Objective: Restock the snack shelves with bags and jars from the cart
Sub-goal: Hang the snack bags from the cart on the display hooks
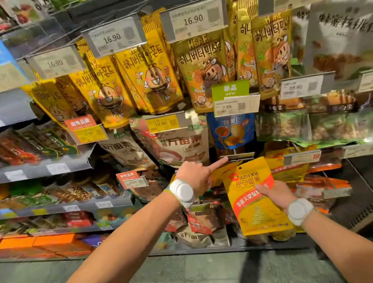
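Yellow bag [256,205]: you are gripping it in your right hand [275,195] just below the blue bag [232,130]. Your left hand [193,176], other fingers curled, is pointing a forefinger at the hook [238,156] under that blue bag.

The price tag [193,19] reads 16.90 (the bag [204,67] below says HBAF); a green sign [230,89] says NEW.

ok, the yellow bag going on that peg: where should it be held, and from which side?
Mid-body at its right edge, from the right, thumb on the front, as the right hand holds the yellow bag. It is a flat pouch, top tilted toward the peg that the left hand touches with its index finger, so a side grip likely keeps the top strip free for hanging.
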The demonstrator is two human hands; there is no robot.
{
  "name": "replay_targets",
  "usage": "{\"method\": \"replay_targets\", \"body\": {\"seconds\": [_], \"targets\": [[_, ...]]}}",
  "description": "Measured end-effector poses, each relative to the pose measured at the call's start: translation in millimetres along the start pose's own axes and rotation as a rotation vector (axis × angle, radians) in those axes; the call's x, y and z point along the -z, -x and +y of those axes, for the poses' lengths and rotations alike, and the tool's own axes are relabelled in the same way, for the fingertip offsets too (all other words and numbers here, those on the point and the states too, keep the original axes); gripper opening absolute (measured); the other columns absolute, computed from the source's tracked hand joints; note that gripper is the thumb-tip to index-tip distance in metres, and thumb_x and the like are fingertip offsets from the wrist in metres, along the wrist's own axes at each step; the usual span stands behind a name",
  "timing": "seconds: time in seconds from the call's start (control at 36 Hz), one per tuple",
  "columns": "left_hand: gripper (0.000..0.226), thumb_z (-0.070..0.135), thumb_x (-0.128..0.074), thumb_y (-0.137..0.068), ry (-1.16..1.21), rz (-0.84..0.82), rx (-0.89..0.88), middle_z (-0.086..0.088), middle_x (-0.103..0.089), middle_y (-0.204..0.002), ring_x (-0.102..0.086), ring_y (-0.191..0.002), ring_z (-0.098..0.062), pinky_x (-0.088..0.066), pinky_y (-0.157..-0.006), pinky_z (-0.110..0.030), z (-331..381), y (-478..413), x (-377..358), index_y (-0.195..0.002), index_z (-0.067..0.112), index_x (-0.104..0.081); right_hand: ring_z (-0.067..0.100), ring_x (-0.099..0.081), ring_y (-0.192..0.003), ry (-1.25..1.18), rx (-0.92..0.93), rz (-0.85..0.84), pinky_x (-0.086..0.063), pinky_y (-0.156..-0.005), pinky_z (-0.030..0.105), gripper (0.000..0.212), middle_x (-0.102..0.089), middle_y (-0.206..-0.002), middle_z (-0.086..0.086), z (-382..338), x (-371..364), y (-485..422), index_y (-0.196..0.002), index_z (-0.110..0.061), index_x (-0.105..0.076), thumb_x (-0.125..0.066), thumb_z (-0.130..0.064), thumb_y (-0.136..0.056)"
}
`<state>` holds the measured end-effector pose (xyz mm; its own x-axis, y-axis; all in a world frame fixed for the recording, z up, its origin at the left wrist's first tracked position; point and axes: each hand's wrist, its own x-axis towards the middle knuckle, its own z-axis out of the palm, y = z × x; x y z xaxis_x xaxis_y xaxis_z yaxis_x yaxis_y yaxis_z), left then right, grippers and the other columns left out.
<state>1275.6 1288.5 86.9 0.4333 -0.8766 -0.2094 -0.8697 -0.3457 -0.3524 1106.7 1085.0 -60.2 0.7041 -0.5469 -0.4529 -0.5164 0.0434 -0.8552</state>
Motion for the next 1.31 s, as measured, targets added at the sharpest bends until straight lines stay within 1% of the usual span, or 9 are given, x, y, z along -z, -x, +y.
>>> {"method": "replay_targets", "body": {"seconds": [0.08, 0.19, 0.44, 0.58, 0.75, 1.0, 1.14, 1.22, 1.31], "targets": [[0.096, 0.028, -0.051, -0.099, -0.027, -0.018, 0.026, 0.0, -0.054, -0.058, -0.051, -0.047, -0.017, -0.041, -0.045, -0.029, -3.7, 2.8, -3.8, -0.151, 0.044, 0.028, 0.026, -0.067, -0.105, 0.002, 0.028, -0.006, -0.048, -0.101, 0.052, 0.019, -0.074, -0.11, 0.001, -6.4, 0.8, 0.5, -0.106, -0.026, -0.07, -0.074, -0.033, -0.089], [0.091, 0.015, -0.043, -0.101, -0.082, -0.038, 0.018, 0.0, -0.051, -0.06, -0.045, -0.048, -0.015, -0.03, -0.045, -0.028, -3.1, 9.4, 9.0, -0.152, 0.039, 0.028, 0.024, -0.062, -0.109, -0.032, 0.026, -0.024, -0.045, -0.102, 0.043, 0.027, -0.07, -0.113, 0.0, -16.9, -1.9, 8.0, -0.118, -0.018, -0.067, -0.07, -0.028, -0.093], [0.098, 0.007, -0.047, -0.098, -0.118, -0.076, 0.015, 0.0, -0.052, -0.063, -0.06, -0.06, -0.015, -0.052, -0.061, -0.03, 10.1, 7.8, 5.9, -0.152, 0.032, 0.031, 0.027, -0.06, -0.11, -0.048, -0.004, 0.007, -0.044, -0.104, 0.047, 0.029, -0.069, -0.113, 0.004, -12.3, -9.3, 4.9, -0.119, -0.014, -0.066, -0.071, -0.025, -0.092], [0.101, 0.007, -0.048, -0.097, -0.156, -0.115, 0.024, -0.003, -0.068, -0.081, -0.069, -0.07, -0.019, -0.061, -0.07, -0.037, 14.7, 6.0, 3.9, -0.15, 0.03, 0.035, 0.029, -0.062, -0.105, -0.048, -0.022, 0.003, -0.047, -0.1, 0.045, 0.015, -0.07, -0.108, 0.006, -13.1, -9.4, 3.2, -0.101, -0.02, -0.067, -0.073, -0.029, -0.091], [0.099, 0.007, -0.047, -0.098, -0.144, -0.104, 0.035, -0.004, -0.065, -0.091, -0.07, -0.076, -0.021, -0.062, -0.072, -0.04, 19.6, 9.4, 9.5, -0.151, 0.03, 0.034, 0.024, -0.061, -0.102, -0.069, -0.027, -0.001, -0.045, -0.093, 0.038, 0.028, -0.069, -0.11, 0.004, -17.0, -10.4, 7.2, -0.116, -0.013, -0.067, -0.072, -0.026, -0.092], [0.098, 0.006, -0.045, -0.099, -0.147, -0.1, 0.052, -0.002, -0.065, -0.095, -0.071, -0.08, -0.02, -0.063, -0.073, -0.04, 21.4, 12.5, 10.9, -0.15, 0.029, 0.035, 0.028, -0.064, -0.103, -0.09, -0.019, 0.02, -0.047, -0.101, 0.049, 0.007, -0.071, -0.104, 0.003, -16.9, -9.8, 6.2, -0.092, -0.025, -0.067, -0.072, -0.028, -0.091], [0.102, 0.008, -0.048, -0.098, -0.15, -0.113, 0.063, -0.003, -0.063, -0.093, -0.071, -0.078, -0.019, -0.062, -0.073, -0.039, 23.3, 11.9, 11.0, -0.149, 0.03, 0.036, 0.026, -0.059, -0.099, -0.11, 0.003, 0.016, -0.046, -0.097, 0.041, 0.01, -0.066, -0.101, 0.002, -33.9, -14.7, 11.7, -0.099, -0.019, -0.063, -0.07, -0.025, -0.093], [0.102, 0.007, -0.049, -0.097, -0.139, -0.121, 0.067, -0.003, -0.062, -0.092, -0.071, -0.079, -0.02, -0.062, -0.074, -0.039, 23.7, 11.3, 12.5, -0.149, 0.03, 0.036, 0.027, -0.06, -0.099, -0.078, -0.001, 0.036, -0.047, -0.101, 0.048, 0.009, -0.066, -0.1, 0.004, -37.2, -18.5, 9.3, -0.091, -0.021, -0.064, -0.071, -0.027, -0.092], [0.101, 0.008, -0.048, -0.097, -0.142, -0.126, 0.06, -0.003, -0.062, -0.091, -0.07, -0.08, -0.019, -0.062, -0.075, -0.039, 23.4, 10.6, 13.6, -0.149, 0.03, 0.036, 0.029, -0.059, -0.101, -0.058, -0.02, 0.062, -0.046, -0.1, 0.047, 0.017, -0.067, -0.106, 0.007, -35.1, -20.2, 4.9, -0.099, -0.012, -0.066, -0.071, -0.026, -0.092]]}}
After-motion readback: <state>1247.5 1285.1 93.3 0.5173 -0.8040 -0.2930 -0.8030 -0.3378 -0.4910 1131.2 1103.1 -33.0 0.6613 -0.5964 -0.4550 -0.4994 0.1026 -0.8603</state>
